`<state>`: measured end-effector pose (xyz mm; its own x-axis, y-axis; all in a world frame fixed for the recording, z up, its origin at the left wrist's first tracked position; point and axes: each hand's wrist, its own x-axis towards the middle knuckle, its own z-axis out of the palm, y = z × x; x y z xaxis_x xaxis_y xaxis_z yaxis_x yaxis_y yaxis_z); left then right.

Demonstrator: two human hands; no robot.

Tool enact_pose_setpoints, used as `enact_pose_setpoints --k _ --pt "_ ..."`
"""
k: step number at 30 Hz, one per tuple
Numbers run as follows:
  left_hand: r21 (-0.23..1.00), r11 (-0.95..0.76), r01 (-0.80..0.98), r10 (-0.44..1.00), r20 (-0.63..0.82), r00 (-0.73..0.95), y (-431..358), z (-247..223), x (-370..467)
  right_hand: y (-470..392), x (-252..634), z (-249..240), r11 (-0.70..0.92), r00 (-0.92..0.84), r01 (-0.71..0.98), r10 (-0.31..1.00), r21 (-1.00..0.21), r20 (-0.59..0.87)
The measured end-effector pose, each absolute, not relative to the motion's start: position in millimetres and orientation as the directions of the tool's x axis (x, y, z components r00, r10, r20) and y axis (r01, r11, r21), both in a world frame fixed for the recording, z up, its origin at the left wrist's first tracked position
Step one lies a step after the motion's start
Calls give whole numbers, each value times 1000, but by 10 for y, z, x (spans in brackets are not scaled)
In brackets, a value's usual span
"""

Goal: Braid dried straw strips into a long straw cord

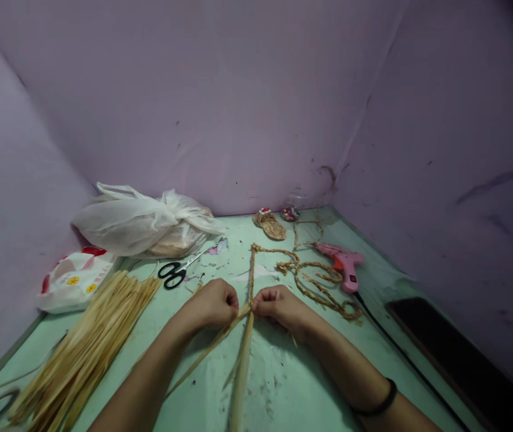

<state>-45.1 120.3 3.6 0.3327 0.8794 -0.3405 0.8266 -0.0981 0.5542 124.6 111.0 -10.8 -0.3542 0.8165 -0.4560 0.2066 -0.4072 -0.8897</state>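
Observation:
A thin braid (252, 273) of straw-coloured dried plant fibre runs away from me along the middle of the table, its finished length looping off to the right. At its near end, my left hand (217, 303) pinches a fibre strand (209, 349) that trails toward me on the left. Closed at the same spot, my right hand (285, 309) has thumb and forefinger at the braid's working end; its fingers hide what exactly they pinch. Between the hands, a wider loose strand (242, 375) hangs straight toward the front edge.
A bundle of dried fibre strips (87, 345) lies left, near black-handled scissors (175, 275), a tissue pack (76, 281) and a white plastic bag (143, 219). Rightward are a pink glue gun (346, 264) and a dark flat object (445, 348). A small woven slipper (270, 225) sits behind.

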Motion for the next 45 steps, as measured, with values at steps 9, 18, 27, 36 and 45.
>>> enact_pose_setpoints --k 9,18,27,36,45 --pt "733 65 678 816 -430 386 1199 91 -438 1108 1223 -87 -396 -333 221 829 -891 -450" --pt "783 242 573 777 -510 368 1212 41 -436 1111 1222 -98 -389 -319 245 832 -888 -453" --pt "762 285 581 802 -521 291 1176 109 -381 1115 1214 -169 -363 -320 237 847 -901 -425" --pt "731 431 530 747 -618 245 1088 166 -209 1111 1202 -120 -398 -323 172 841 -901 -434" --pt "736 340 585 852 -504 139 1053 -39 -77 1108 1178 -162 -444 -275 110 846 -889 -457"
